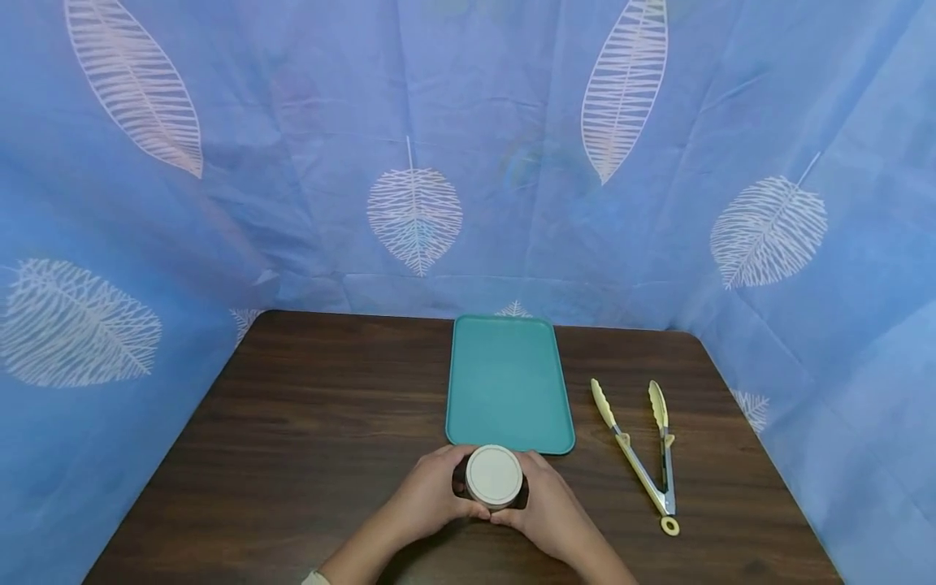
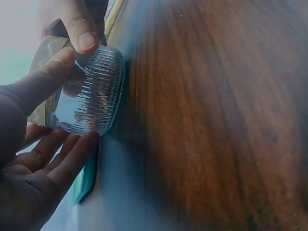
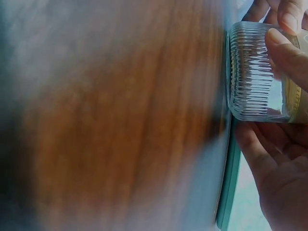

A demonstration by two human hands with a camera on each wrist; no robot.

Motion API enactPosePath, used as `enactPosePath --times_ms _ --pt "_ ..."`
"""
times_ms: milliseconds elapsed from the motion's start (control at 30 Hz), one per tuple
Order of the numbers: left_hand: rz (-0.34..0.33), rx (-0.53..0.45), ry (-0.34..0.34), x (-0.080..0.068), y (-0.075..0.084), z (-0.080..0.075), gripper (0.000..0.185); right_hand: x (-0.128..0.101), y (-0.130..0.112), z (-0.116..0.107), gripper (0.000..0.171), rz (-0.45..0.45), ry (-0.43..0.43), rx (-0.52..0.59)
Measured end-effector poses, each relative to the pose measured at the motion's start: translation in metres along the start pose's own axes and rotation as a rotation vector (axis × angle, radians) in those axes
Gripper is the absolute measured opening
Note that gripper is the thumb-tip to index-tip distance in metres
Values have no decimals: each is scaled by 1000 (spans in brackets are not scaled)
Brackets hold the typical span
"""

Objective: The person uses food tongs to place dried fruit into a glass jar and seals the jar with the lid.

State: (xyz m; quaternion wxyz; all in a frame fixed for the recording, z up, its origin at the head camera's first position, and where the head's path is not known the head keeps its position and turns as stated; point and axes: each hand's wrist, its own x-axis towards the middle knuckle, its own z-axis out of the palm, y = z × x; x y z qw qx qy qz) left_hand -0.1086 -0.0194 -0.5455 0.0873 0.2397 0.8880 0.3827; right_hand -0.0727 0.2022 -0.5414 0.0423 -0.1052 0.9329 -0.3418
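Note:
A clear glass jar (image 3: 250, 74) with vertical ribs on its lower part has a round cream lid (image 1: 494, 476) on top. It stands upright, near the front of the table, between my two hands. My left hand (image 1: 430, 494) grips the jar from the left, thumb on the near side and fingers around the far side. From the right, my right hand (image 1: 550, 508) holds it the same way, and the two thumbs nearly meet in front. In the left wrist view the ribbed glass (image 2: 98, 91) shows below the thumbs, its base close to the table.
A teal rectangular tray (image 1: 508, 382) lies just beyond the jar, reaching to the table's back edge. To its right, tongs (image 1: 647, 463) with pale yellow tips lie spread apart. The dark wood table (image 1: 329, 406) backs onto a blue leaf-patterned cloth (image 1: 307, 195).

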Motion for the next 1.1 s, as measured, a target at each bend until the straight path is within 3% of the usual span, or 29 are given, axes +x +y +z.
enactPosePath --times_ms 367,567,700,867,1000,1100 --pt "53 111 -13 4 5 -1 79 -1 3 4 84 24 10 20" --pt "46 98 -26 0 5 -1 80 0 5 10 83 15 3 2" --pt "30 120 -24 -1 7 1 90 2 1 12 98 47 -13 -7" --pt "34 145 -49 -4 10 0 104 0 -9 -2 119 97 -44 -14" --pt "57 121 -83 -7 11 -13 102 -8 -12 -24 110 85 -29 -45" --pt "63 142 -70 -11 11 -29 99 -16 -9 -43 96 65 7 -101"
